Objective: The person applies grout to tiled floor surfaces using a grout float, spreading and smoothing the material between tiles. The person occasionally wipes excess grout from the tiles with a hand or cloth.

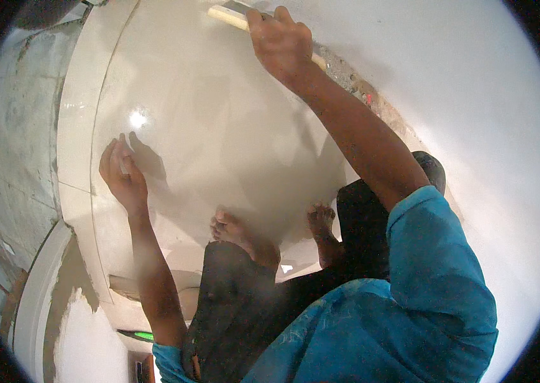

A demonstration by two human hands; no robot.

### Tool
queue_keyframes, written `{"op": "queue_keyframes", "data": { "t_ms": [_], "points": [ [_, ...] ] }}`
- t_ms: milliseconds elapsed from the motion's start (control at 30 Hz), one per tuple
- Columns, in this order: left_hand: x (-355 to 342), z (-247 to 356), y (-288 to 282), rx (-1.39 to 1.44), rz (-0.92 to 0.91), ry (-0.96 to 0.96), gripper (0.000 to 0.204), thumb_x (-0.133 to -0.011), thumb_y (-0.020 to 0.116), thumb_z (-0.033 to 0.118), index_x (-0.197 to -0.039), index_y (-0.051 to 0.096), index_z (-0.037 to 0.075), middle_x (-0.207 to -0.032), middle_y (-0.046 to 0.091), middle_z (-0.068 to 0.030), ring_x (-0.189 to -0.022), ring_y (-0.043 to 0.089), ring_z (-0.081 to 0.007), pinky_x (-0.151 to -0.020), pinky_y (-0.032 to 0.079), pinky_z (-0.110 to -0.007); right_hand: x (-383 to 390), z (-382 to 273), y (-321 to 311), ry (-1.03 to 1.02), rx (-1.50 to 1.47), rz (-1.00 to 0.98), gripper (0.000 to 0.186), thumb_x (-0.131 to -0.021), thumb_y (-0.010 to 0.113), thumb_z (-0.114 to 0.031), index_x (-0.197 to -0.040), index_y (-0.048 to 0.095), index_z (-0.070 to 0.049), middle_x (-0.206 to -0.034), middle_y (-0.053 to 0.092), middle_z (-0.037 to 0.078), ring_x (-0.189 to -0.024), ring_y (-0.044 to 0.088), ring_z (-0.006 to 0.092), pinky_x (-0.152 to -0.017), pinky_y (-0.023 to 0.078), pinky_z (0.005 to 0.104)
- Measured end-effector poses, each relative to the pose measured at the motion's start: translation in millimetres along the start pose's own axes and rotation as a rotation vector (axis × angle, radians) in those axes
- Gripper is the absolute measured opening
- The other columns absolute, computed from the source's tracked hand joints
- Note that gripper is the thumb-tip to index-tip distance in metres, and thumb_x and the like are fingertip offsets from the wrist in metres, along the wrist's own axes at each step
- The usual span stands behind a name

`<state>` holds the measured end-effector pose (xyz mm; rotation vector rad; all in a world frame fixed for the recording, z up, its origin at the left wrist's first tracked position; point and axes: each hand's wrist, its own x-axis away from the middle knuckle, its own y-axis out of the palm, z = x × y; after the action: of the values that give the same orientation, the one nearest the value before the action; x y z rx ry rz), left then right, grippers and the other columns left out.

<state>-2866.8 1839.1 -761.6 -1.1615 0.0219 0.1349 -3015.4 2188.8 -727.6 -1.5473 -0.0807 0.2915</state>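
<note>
My right hand, at the top, is closed round a long flat tool with a pale yellow strip and a grey part behind it. The tool lies slantwise near the far right side of the glossy beige floor, close to the wall. How its handle is shaped is hidden by my fingers. At the left, my left hand hovers near the floor, its fingers bent a little and apart, with nothing visible in them. Its shadow falls just to its right.
My bare feet are on the floor below. A strip of rough debris runs along the base of the white wall. Left of the floor's edge lies a grey, stained surface. A bright green thing shows at lower left.
</note>
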Motion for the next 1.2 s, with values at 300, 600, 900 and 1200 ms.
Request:
{"op": "queue_keyframes", "data": {
  "t_ms": [300, 600, 900, 1200],
  "points": [
    [6, -1, 0, 0.049, 0.047, 0.054, 0.029, -0.098, 0.051, 0.012, -0.124, 0.062, 0.007, -0.129, 0.057, -0.0124, -0.125, 0.047, -0.0291, -0.106, 0.039, -0.041, 6, 2, -6, -0.027, 0.049, 0.012, 0.022, -0.088, 0.057, -0.020, -0.106, 0.059, -0.008, -0.082, 0.068, 0.008, -0.093, 0.062, 0.0262, -0.062, 0.055, 0.0479],
    [8, 6, 1, 0.061, 0.015, -0.007, 0.030, -0.100, 0.049, 0.017, -0.125, 0.061, 0.007, -0.129, 0.056, -0.0122, -0.125, 0.047, -0.0288, -0.105, 0.039, -0.041, 12, 0, -10, 0.083, -0.028, -0.163, 0.027, -0.094, 0.049, -0.018, -0.115, 0.051, -0.001, -0.107, 0.064, 0.016, -0.100, 0.059, 0.0322, -0.082, 0.051, 0.0465],
    [2, 2, 4, 0.065, 0.067, 0.117, 0.028, -0.100, 0.051, 0.018, -0.123, 0.062, 0.005, -0.127, 0.058, -0.0130, -0.123, 0.049, -0.0294, -0.103, 0.040, -0.042, 3, 12, -2, -0.056, 0.200, 0.125, 0.022, -0.090, 0.055, -0.015, -0.108, 0.055, -0.001, -0.094, 0.067, 0.015, -0.086, 0.064, 0.0279, -0.071, 0.055, 0.0446],
    [7, 2, 4, -0.012, 0.035, 0.070, 0.029, -0.099, 0.051, 0.015, -0.124, 0.061, 0.005, -0.125, 0.060, -0.0128, -0.123, 0.049, -0.0312, -0.106, 0.038, -0.043, 11, 0, -14, 0.023, 0.176, -0.143, 0.040, -0.087, 0.056, -0.009, -0.126, 0.049, -0.009, -0.089, 0.068, 0.010, -0.081, 0.065, 0.0257, -0.060, 0.055, 0.0418]
  ]
}}
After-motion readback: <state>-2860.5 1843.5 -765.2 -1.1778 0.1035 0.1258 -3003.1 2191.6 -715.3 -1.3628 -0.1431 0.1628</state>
